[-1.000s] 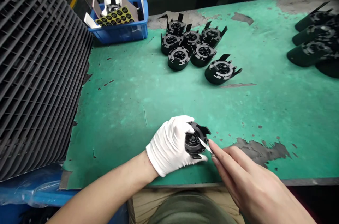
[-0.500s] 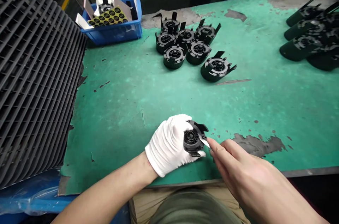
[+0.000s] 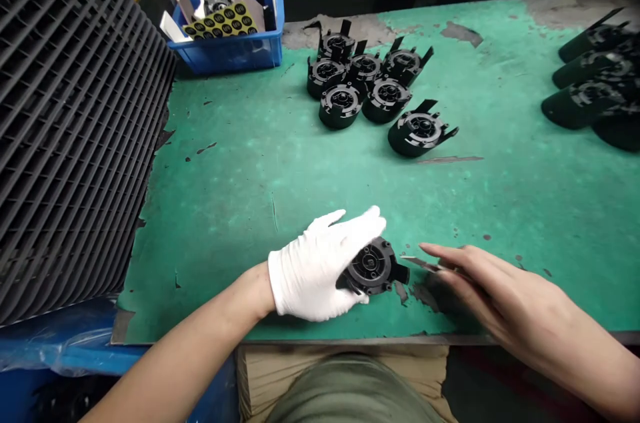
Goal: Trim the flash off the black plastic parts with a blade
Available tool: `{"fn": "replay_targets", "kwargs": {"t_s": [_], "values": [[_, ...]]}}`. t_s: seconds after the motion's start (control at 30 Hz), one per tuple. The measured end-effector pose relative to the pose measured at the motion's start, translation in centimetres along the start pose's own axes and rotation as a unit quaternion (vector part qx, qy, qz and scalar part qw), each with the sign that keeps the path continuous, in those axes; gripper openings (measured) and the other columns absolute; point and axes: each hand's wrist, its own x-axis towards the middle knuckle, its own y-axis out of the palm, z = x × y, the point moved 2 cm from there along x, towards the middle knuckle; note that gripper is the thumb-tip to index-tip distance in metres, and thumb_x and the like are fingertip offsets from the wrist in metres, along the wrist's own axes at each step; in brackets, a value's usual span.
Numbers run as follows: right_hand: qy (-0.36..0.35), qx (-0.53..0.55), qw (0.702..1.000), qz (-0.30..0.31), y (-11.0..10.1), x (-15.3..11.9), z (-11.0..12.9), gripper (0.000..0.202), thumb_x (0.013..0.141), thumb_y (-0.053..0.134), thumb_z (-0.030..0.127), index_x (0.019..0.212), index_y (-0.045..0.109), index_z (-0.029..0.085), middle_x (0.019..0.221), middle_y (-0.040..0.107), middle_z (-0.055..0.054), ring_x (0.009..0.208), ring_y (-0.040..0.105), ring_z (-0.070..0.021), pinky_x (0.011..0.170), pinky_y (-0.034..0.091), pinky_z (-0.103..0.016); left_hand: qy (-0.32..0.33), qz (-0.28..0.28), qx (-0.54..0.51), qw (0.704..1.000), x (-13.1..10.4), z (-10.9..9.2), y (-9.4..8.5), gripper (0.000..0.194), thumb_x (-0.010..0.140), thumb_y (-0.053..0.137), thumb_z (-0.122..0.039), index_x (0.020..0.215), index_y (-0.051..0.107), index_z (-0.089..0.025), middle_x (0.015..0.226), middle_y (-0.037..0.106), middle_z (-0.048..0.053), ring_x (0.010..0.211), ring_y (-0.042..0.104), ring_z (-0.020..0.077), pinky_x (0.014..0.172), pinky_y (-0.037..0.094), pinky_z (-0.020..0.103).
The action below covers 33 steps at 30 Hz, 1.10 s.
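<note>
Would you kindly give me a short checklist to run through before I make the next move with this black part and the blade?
1. Left hand covered: ok, it wears a white glove.
2. Right hand covered: not ok, it is bare.
3. Blade in the right hand: ok, its tip points toward the left hand's side.
4. Blade off the round face of the black part: ok, the tip is to the right of it.
5. Left hand's grip on the black part firm: cannot tell; fingers and thumb span its left side.
6. Underside of the black part: cannot tell, hidden from view.
</note>
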Motion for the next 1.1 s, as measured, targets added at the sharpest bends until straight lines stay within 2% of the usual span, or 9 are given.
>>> {"fn": "replay_targets", "kwargs": {"t_s": [0.1,0.2,0.3,0.4,0.47,0.63,0.77,0.9,1.1], "values": [[-0.054,-0.006,0.998,0.032,0.5,1.0,-0.7,0.034,0.133,0.061,0.032,0.159,0.082,0.030,0.113,0.086,-0.006,0.086,0.087,-0.0215,0.074,0.066,-0.032,-0.001,-0.038,0.018,0.999,0.3,0.2,0.6,0.128,0.103,0.099,-0.080,0.200,0.045,-0.016,0.193,0.067,0.035,0.178,0.072,0.0542,0.149,0.059,0.072],[-0.102,-0.062,0.992,0.044,0.6,1.7,-1.3,0.039,0.133,0.057,0.028,0.164,0.081,0.028,0.108,0.080,-0.006,0.079,0.081,-0.0187,0.070,0.060,-0.034,0.001,-0.046,0.040,0.998,0.5,0.7,1.4,0.138,0.099,0.096,-0.096,0.199,0.047,-0.014,0.172,0.082,0.032,0.157,0.085,0.0528,0.138,0.067,0.068],[-0.152,-0.112,0.979,0.076,-0.1,2.3,-1.4,0.047,0.130,0.061,0.022,0.175,0.074,0.025,0.106,0.079,-0.005,0.073,0.076,-0.0173,0.064,0.056,-0.036,-0.001,-0.028,0.059,0.998,0.5,1.0,1.4,0.134,0.103,0.093,-0.095,0.200,0.046,-0.015,0.165,0.088,0.029,0.152,0.088,0.0503,0.143,0.063,0.069],[-0.192,-0.148,0.963,0.119,-0.9,2.5,-1.0,0.060,0.125,0.062,0.013,0.184,0.064,0.020,0.109,0.079,-0.005,0.077,0.079,-0.0194,0.065,0.058,-0.036,-0.001,-0.023,0.066,0.998,0.4,0.9,0.8,0.131,0.105,0.093,-0.092,0.200,0.045,-0.017,0.168,0.088,0.028,0.156,0.088,0.0489,0.147,0.060,0.069],[-0.203,-0.154,0.960,0.118,-1.0,2.5,-1.1,0.066,0.121,0.058,0.006,0.186,0.060,0.018,0.109,0.079,-0.005,0.078,0.079,-0.0203,0.065,0.058,-0.037,0.007,-0.026,0.067,0.997,0.4,0.8,0.6,0.130,0.106,0.094,-0.090,0.200,0.043,-0.015,0.170,0.086,0.029,0.157,0.087,0.0480,0.148,0.060,0.067],[-0.210,-0.109,0.965,0.112,-1.0,3.0,-2.3,0.085,0.114,0.053,0.002,0.196,0.054,0.027,0.115,0.083,-0.006,0.084,0.081,-0.0219,0.071,0.063,-0.037,0.008,-0.020,0.061,0.998,0.5,0.6,0.5,0.133,0.103,0.100,-0.085,0.201,0.041,-0.017,0.172,0.086,0.028,0.157,0.086,0.0489,0.146,0.062,0.069],[-0.254,-0.121,0.947,0.156,-2.1,4.8,-2.1,0.071,0.119,0.052,0.001,0.186,0.066,0.022,0.119,0.088,-0.008,0.091,0.087,-0.0221,0.080,0.068,-0.035,0.013,-0.022,0.052,0.998,0.5,0.5,0.3,0.136,0.102,0.103,-0.083,0.202,0.040,-0.016,0.168,0.087,0.028,0.156,0.087,0.0493,0.144,0.062,0.070],[-0.305,-0.132,0.936,0.118,-3.0,6.3,-1.1,0.062,0.119,0.044,-0.001,0.166,0.079,0.020,0.124,0.092,-0.011,0.091,0.088,-0.0225,0.071,0.065,-0.038,0.023,-0.025,0.046,0.998,0.5,0.4,0.1,0.132,0.105,0.101,-0.082,0.200,0.041,-0.014,0.166,0.088,0.028,0.156,0.087,0.0494,0.143,0.063,0.068],[-0.355,-0.165,0.915,0.097,-3.0,6.8,-0.7,0.061,0.120,0.042,0.000,0.165,0.079,0.019,0.120,0.092,-0.009,0.093,0.086,-0.0238,0.069,0.063,-0.041,-0.002,-0.004,0.044,0.999,0.6,0.2,-0.1,0.132,0.101,0.106,-0.081,0.200,0.044,-0.019,0.166,0.088,0.027,0.152,0.088,0.0492,0.138,0.067,0.068]]}}
